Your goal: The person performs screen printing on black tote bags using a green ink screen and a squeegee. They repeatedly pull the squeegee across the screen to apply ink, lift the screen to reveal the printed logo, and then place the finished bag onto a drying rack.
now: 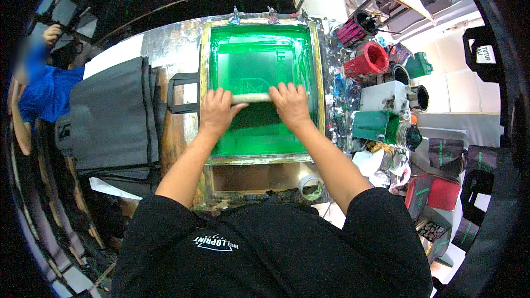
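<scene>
The pale bar (252, 99) looks smooth, green ink (256, 144) glossy, bags (110, 116) matt cloth.

- Bright, even light over the middle, where the green screen (248, 142) glows strongly
- Glossy pale sheen on the screen toward 12 o'clock; a darker patch just below the pale bar (251, 99), whether shadow or not cannot be told
- Left hand (216, 111) and right hand (290, 109) crisp, softly shaded
- Near washed-out whites on the wall (450, 85) between 2 and 3 o'clock
- Deep gloom from 7 to 11 o'clock; the black shirt (265, 254) at 6 o'clock swallows detail
- Smooth blur over a person's head (32, 60) between 9 and 10 o'clock
- Fisheye bending toward the rim, corners fading to black
</scene>
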The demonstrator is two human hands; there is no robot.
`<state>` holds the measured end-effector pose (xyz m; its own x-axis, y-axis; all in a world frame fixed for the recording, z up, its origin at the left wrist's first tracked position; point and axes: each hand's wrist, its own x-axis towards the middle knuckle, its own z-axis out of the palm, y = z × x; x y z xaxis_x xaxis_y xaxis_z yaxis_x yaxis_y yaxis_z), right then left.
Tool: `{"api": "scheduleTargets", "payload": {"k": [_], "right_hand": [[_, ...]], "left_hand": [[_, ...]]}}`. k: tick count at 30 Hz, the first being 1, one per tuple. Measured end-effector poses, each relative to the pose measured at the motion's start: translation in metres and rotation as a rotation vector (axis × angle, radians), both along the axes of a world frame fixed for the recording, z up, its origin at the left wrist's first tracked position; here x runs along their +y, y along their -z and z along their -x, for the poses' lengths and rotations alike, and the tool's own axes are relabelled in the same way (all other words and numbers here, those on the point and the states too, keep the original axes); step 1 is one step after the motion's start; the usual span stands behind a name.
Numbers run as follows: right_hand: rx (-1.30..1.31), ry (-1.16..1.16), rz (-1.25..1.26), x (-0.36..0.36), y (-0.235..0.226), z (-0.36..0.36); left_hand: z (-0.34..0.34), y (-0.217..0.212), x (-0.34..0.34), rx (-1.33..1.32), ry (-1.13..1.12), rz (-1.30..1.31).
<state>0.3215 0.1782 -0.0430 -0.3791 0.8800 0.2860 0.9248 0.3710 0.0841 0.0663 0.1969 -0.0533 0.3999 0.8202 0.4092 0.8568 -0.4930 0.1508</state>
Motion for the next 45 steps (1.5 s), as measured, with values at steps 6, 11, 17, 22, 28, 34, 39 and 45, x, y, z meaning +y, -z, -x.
{"api": "scheduleTargets", "payload": {"k": [6,11,17,22,28,34,39,45], "right_hand": [[-0.017,0.012,0.020,-0.102,0.001,0.008],[-0.018,-0.002,-0.032,-0.146,0.000,0.013],[-0.035,0.044,0.184,-0.143,-0.017,0.015],[0.045,0.053,0.136,-0.189,0.010,0.018],[0.136,0.027,0.078,-0.183,-0.011,0.016],[0.189,0.084,0.096,-0.165,-0.096,0.018],[0.175,0.060,-0.224,-0.104,-0.190,0.013],[0.197,-0.009,-0.433,-0.022,-0.255,0.005]], "left_hand": [[0.008,-0.008,-0.097,-0.005,0.022,0.074],[0.017,-0.005,-0.145,-0.025,0.032,0.081],[0.033,-0.016,-0.150,-0.244,0.113,0.104],[0.089,0.046,-0.193,-0.048,-0.382,0.289],[0.107,0.057,-0.193,-0.185,-0.374,0.335],[0.087,-0.012,-0.192,-0.714,-0.334,0.299],[0.060,-0.116,-0.138,-1.038,-0.258,0.188],[0.048,-0.105,-0.072,-1.138,-0.202,0.078]]}}
